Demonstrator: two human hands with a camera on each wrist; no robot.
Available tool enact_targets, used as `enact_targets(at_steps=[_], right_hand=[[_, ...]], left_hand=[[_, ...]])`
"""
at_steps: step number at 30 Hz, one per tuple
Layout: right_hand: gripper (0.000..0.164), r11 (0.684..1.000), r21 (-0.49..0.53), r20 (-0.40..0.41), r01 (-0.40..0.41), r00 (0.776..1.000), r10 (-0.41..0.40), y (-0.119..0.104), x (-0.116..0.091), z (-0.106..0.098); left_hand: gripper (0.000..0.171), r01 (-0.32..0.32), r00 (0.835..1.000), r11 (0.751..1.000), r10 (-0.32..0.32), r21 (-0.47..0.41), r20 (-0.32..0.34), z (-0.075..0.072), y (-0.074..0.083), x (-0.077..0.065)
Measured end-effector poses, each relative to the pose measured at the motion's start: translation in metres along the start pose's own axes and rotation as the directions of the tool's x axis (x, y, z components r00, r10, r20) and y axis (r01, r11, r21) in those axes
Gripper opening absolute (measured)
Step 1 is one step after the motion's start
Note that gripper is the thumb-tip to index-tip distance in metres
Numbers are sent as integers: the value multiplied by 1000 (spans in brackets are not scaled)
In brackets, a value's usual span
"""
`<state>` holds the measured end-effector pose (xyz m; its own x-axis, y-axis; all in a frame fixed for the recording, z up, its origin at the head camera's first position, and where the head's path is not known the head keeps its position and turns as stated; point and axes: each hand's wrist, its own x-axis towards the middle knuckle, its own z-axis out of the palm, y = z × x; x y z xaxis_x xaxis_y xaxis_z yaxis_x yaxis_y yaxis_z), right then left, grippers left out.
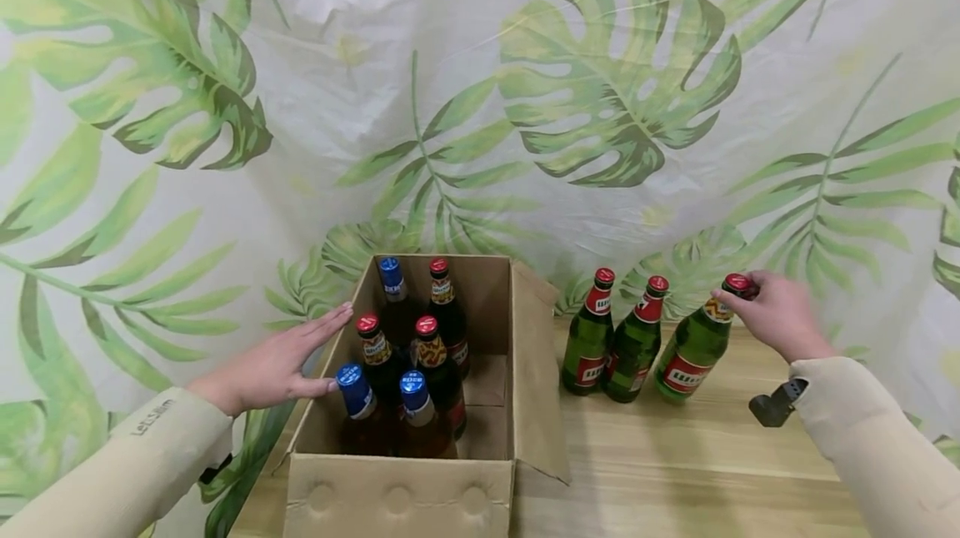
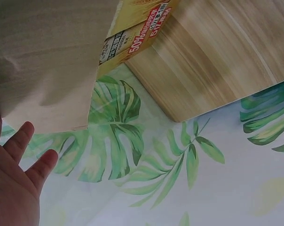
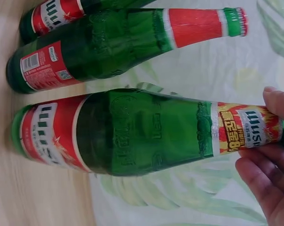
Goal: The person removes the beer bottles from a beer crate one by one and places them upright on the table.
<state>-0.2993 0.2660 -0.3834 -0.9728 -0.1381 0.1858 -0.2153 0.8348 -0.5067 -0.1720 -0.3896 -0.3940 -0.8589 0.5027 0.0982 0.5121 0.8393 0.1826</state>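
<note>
My right hand (image 1: 780, 313) grips a green beer bottle (image 1: 692, 348) by its neck, just under the red cap. The bottle leans a little, and its patterned neck label shows in the right wrist view beside the fingers (image 3: 262, 176). Two more green bottles (image 1: 588, 346) stand to its left. On the other side, my left hand (image 1: 273, 363) rests with straight fingers along the left edge of an open cardboard box (image 1: 397, 496). Inside the box stand several bottles, some with red caps (image 1: 426, 326) and some with blue caps (image 1: 413, 388).
The wooden table (image 1: 675, 471) carries the box and bottles. A box flap (image 1: 536, 379) hangs outward on the right, toward the green bottles. Behind everything hangs a leaf-patterned cloth (image 1: 450, 104). In the left wrist view, the table corner (image 2: 177, 115) shows beyond the box.
</note>
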Motion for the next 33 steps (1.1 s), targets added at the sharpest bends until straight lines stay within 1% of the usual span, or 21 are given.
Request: enact_targets(at_steps=[4, 6, 11, 14, 18, 23, 26, 29, 31, 33], right_hand=[[43, 1000, 30, 3, -6, 1000, 6, 2, 4, 11], [43, 1000, 28, 11, -12, 1000, 12, 3, 4, 15], [46, 998, 57, 43, -19, 999, 17, 2, 5, 22], [46, 997, 77, 44, -13, 999, 10, 2, 7, 25], [45, 997, 79, 64, -1, 998, -4, 3, 8, 28], [45, 990, 143, 145, -5, 989, -16, 10, 12, 21], [44, 986, 167, 215, -12, 976, -25, 14, 16, 15], [40, 990, 138, 285, 0, 958, -40, 11, 24, 6], [37, 994, 103, 321, 36, 945, -67, 4, 30, -1], [36, 995, 54, 338, 82, 936, -96, -7, 38, -9]], left_hand=[[92, 7, 1000, 1000, -7, -4, 4, 2, -1, 0], [91, 3, 1000, 1000, -3, -9, 1, 3, -1, 2], [91, -7, 1000, 1000, 7, -23, -13, 0, 1, 6], [92, 12, 1000, 1000, -12, -28, 2, -3, 2, 5], [92, 26, 999, 999, -26, -25, 26, -2, 1, 3], [93, 19, 999, 1000, -19, -18, 29, -4, 3, 2], [92, 21, 999, 1000, -20, -23, 30, -6, 4, 3], [91, 17, 999, 1000, -16, -26, 27, -7, 4, 3], [91, 8, 1000, 1000, -7, -20, 21, -6, 3, 2], [91, 1, 1000, 1000, 0, -10, 17, -5, 3, 2]])
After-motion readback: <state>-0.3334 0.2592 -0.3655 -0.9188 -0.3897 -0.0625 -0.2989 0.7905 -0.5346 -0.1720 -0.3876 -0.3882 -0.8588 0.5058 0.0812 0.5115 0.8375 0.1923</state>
